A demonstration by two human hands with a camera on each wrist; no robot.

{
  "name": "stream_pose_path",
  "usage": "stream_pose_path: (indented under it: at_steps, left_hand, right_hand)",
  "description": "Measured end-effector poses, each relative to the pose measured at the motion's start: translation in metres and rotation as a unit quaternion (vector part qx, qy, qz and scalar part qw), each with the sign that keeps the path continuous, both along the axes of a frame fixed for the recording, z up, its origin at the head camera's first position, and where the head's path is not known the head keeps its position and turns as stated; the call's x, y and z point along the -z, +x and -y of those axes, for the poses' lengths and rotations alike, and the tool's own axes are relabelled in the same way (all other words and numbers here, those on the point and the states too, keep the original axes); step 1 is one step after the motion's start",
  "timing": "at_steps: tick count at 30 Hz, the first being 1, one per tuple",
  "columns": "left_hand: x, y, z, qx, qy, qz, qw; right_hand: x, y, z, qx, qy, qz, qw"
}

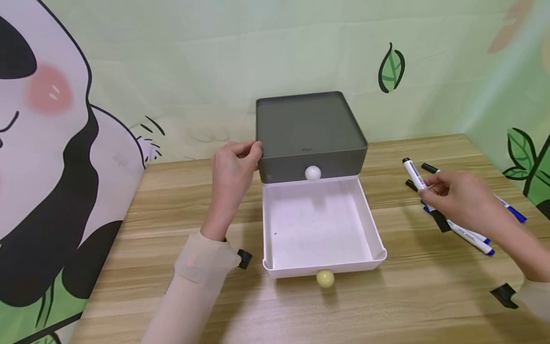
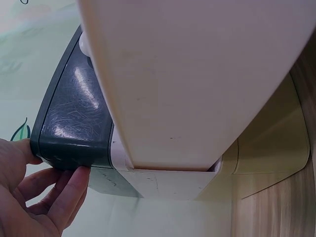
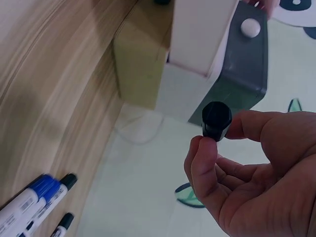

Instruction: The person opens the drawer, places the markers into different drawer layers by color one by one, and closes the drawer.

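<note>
A stacked drawer box with a dark grey top section (image 1: 311,124) stands on the table. Its white drawer (image 1: 318,224) is pulled out, with a small dark speck inside and a yellow knob (image 1: 325,278) at the front. My left hand (image 1: 234,165) holds the grey section's left front corner; in the left wrist view its thumb and fingers (image 2: 71,197) grip that corner. Right of the box, my right hand (image 1: 464,196) pinches a white marker above the table, slanting, its black cap (image 3: 216,118) pointing at the right wrist camera.
Several markers (image 1: 470,239) with blue or black caps lie on the wooden table under and around my right hand. A white knob (image 1: 312,173) sticks out from the grey section. A patterned cloth (image 1: 206,71) hangs behind the table.
</note>
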State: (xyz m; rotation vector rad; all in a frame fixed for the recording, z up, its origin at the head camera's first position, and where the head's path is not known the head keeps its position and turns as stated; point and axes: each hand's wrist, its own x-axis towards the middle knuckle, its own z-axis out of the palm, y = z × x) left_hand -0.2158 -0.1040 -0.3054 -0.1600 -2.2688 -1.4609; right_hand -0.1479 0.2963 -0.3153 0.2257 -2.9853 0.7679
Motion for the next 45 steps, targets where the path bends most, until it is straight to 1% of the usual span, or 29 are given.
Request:
stream_pose_path:
  at_steps: [3,10,16,23,28,38,40,45]
  left_hand:
    - [0.000,0.000,0.000,0.000,-0.001,-0.004,1.0000]
    - [0.000,-0.001,0.000,-0.002,0.001,-0.002,1.0000]
    - [0.001,-0.002,0.000,-0.001,-0.001,0.000,1.0000]
    - [0.001,-0.002,0.000,0.001,0.001,0.002,1.0000]
    - [0.002,-0.002,0.000,0.000,-0.001,0.001,1.0000]
    - [0.002,-0.001,0.001,0.004,0.005,0.003,1.0000]
    - [0.002,-0.001,0.000,0.003,0.003,0.001,1.0000]
    - [0.002,-0.002,0.000,0.002,0.000,-0.005,1.0000]
  right_hand:
    - [-0.004,0.004,0.008,-0.009,-0.009,-0.004,0.9999]
    - [-0.012,0.016,0.025,-0.023,-0.033,0.038,0.9984]
    - [-0.015,0.026,0.041,-0.056,-0.070,0.045,0.9949]
    - [-0.017,0.032,0.059,-0.080,-0.074,0.051,0.9927]
    - [-0.017,0.033,0.071,-0.093,-0.087,0.053,0.9905]
    - [-0.015,0.028,0.095,-0.114,-0.113,0.059,0.9854]
    - [-0.015,0.027,0.100,-0.114,-0.120,0.069,0.9839]
    - [-0.013,0.022,0.110,-0.108,-0.137,0.113,0.9782]
